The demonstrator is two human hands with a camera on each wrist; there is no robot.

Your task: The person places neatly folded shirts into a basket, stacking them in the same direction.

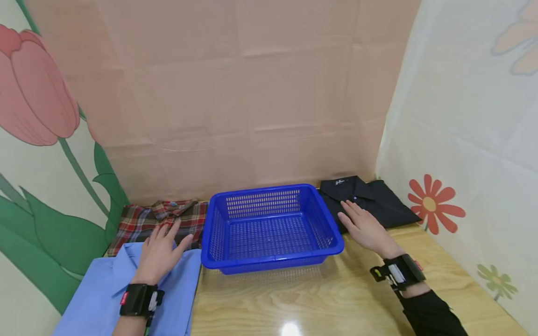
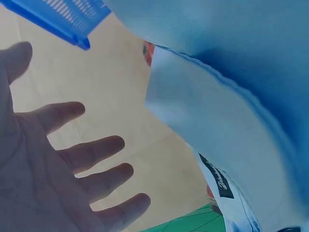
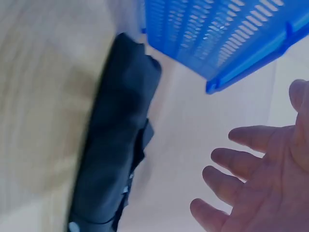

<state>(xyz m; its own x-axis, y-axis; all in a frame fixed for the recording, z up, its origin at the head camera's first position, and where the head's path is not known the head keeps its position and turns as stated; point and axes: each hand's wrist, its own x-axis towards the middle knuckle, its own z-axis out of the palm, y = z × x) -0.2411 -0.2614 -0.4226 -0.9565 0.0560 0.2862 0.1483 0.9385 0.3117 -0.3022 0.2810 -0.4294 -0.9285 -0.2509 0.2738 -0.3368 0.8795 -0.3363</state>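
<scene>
In the head view my left hand [image 1: 157, 255] hovers with spread fingers over a folded light blue shirt [image 1: 98, 289]. Its collar and a dark label show close up in the left wrist view. A folded red plaid shirt [image 1: 138, 223] lies just beyond my fingertips. My right hand [image 1: 365, 228], fingers extended and nothing in it, is held beside a folded black shirt [image 1: 391, 200]. Between the two hands stands a blue plastic basket [image 1: 273, 258] with slotted walls; its inside shows only the mesh floor.
Everything lies on a light wood table [image 1: 269, 303]. A plain pinkish-tan cloth [image 1: 252, 102] hangs behind it. Flower-printed white sheets border the left and right sides, and the black shirt reaches near the right sheet [image 1: 470, 154].
</scene>
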